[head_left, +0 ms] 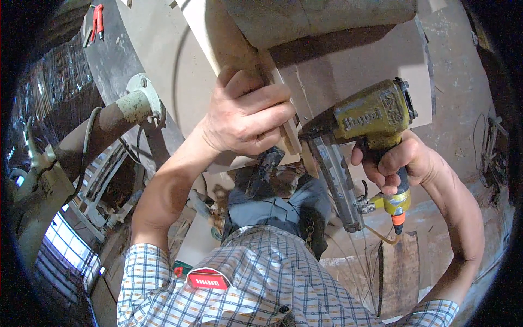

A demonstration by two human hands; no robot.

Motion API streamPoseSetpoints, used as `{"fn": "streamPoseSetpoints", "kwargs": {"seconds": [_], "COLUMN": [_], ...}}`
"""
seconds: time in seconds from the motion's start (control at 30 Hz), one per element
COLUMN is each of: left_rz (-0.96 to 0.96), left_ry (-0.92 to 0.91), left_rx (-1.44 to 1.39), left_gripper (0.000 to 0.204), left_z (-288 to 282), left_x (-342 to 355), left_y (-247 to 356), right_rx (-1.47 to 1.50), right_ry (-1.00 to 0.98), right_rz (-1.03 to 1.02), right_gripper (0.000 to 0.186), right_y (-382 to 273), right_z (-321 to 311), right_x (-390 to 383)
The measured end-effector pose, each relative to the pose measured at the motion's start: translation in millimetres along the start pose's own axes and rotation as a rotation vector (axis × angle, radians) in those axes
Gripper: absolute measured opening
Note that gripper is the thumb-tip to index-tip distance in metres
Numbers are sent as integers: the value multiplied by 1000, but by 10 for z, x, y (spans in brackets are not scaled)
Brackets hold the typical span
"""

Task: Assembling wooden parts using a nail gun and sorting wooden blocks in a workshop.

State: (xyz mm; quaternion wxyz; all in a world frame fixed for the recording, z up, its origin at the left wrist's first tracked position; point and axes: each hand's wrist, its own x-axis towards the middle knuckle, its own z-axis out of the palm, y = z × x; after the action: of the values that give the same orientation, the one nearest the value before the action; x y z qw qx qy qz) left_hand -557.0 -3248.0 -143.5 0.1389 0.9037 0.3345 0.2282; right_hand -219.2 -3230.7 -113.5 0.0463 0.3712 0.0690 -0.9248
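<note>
My left hand [250, 111] is closed round a pale wooden piece [204, 30], its fingers folded over the top. A narrow wooden strip [292, 136] shows beside the fingers and runs down past them. In my right hand [403, 161] is a worn yellow-green nail gun [370, 111], gripped by its handle. The gun's nose lies close to the strip's edge; whether they touch I cannot tell. Its long grey magazine [338, 185] slants down toward me. An orange-collared air fitting [398, 219] sits at the handle's base, with a thin yellowish hose [381, 235] curving from it.
A large grey-brown padded-looking form [321, 19] overhangs at the top. Light flat panels [359, 71] lie beneath the work. On the left stands a thick metal pipe arm [103, 125] with a cable. A red-handled tool [97, 23] lies far left; a plank [400, 278] is lower right.
</note>
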Motion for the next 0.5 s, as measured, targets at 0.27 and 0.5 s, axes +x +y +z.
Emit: {"fn": "streamPoseSetpoints", "kwargs": {"seconds": [0.27, 0.5], "left_rz": [2, -3], "left_ry": [11, 8], "left_rx": [-5, -8], "left_gripper": [37, 37], "left_z": [22, 18], "left_x": [-21, -11], "left_y": [-5, -10], "right_rx": [-11, -29], "right_ry": [19, -8], "right_rz": [-1, -39], "right_gripper": [48, 49], "right_y": [11, 34], "right_z": [-5, -23], "right_x": [4, -10]}}
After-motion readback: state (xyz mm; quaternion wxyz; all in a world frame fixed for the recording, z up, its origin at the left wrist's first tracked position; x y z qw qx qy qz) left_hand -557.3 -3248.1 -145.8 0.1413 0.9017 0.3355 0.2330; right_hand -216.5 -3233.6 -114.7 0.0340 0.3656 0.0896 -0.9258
